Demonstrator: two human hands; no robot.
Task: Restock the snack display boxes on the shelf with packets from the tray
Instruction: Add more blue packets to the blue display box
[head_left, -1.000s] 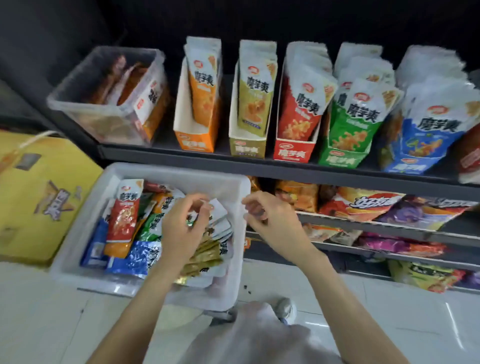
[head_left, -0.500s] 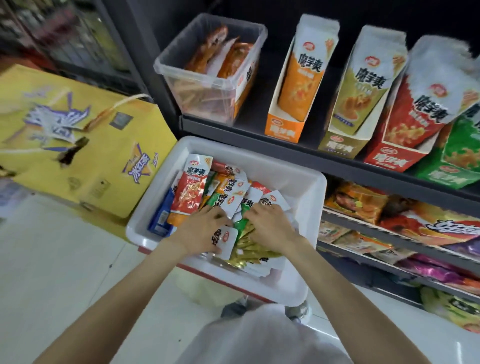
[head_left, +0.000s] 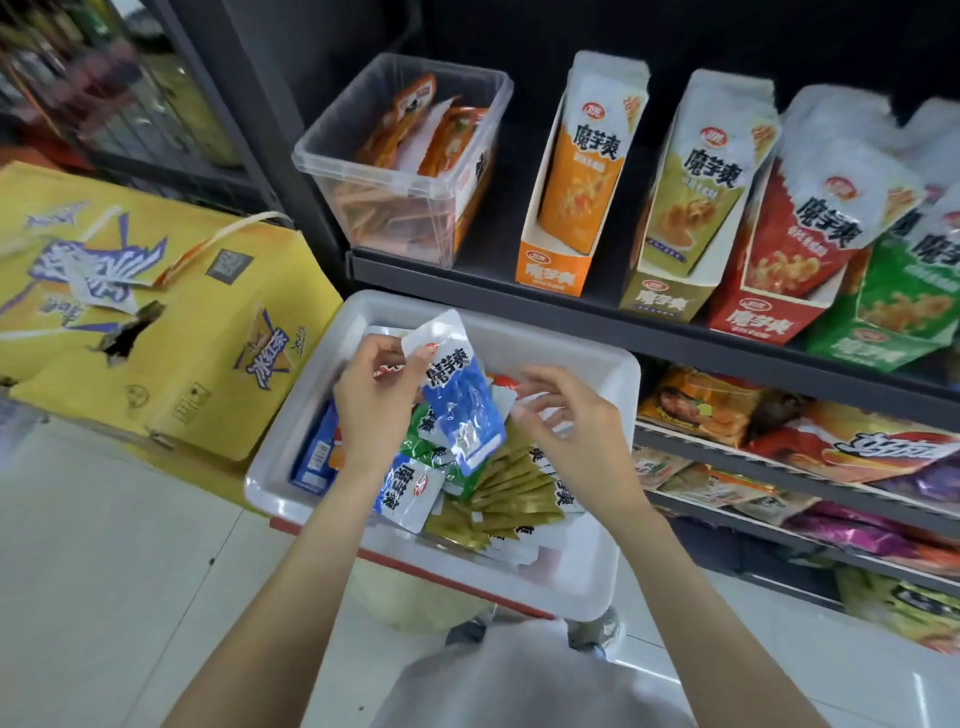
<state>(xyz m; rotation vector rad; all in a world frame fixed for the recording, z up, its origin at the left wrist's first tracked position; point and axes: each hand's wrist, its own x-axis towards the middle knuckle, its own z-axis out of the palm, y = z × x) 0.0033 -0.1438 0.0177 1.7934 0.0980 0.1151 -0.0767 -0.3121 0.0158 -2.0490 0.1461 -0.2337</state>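
Over the white tray (head_left: 592, 577), sorting step in hand: left hand (head_left: 376, 410) pinches a blue packet (head_left: 462, 410) by its top edge, lifted clear of the pile and tilted, with what looks like a red-marked packet also tucked in the fingers. Right hand (head_left: 571, 426) hovers just beside it over the gold packets (head_left: 514, 493), fingers loosely curled and apart, gripping nothing. Green and blue packets lie loose beneath. On the shelf (head_left: 597, 319) beyond stand the orange box (head_left: 553, 273), olive box (head_left: 662, 301), red box (head_left: 763, 319), green box (head_left: 862, 353). No blue box is in view, probably further right, so next move likely calls for gathering matching blues and carrying them that way.
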